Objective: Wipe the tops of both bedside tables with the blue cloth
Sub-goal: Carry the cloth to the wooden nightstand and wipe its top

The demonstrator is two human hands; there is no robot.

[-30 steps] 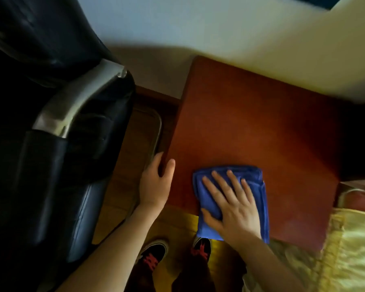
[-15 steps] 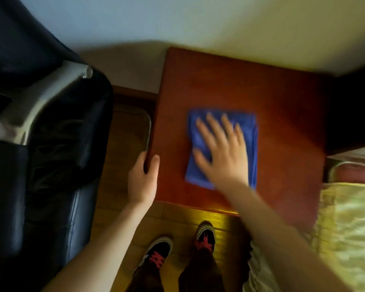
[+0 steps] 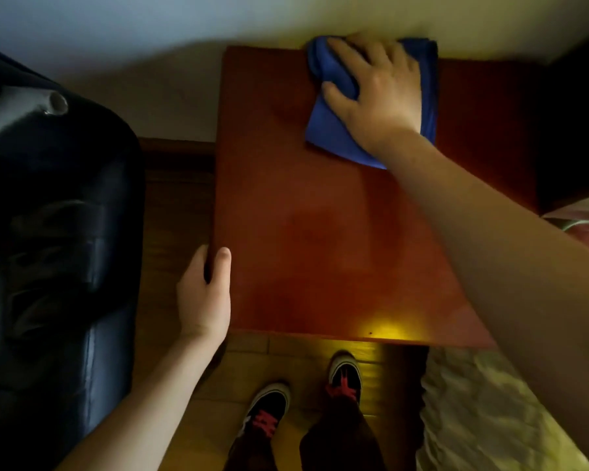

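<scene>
No text, label, brand, number or sign can be read. The counter [image 3: 320, 232], the blue cloth [image 3: 330, 134] and the shoes [image 3: 267, 407] carry no legible marking.

The bedside table [image 3: 320, 232] has a smooth, reddish wood top with a faint sheen. The cloth [image 3: 334, 144] is soft, matt blue fabric. The armchair [image 3: 65, 232] looks like glossy dark leather, and its arm [image 3: 14, 110] like brushed metal. The floor [image 3: 174, 198] is wood planks.
</scene>
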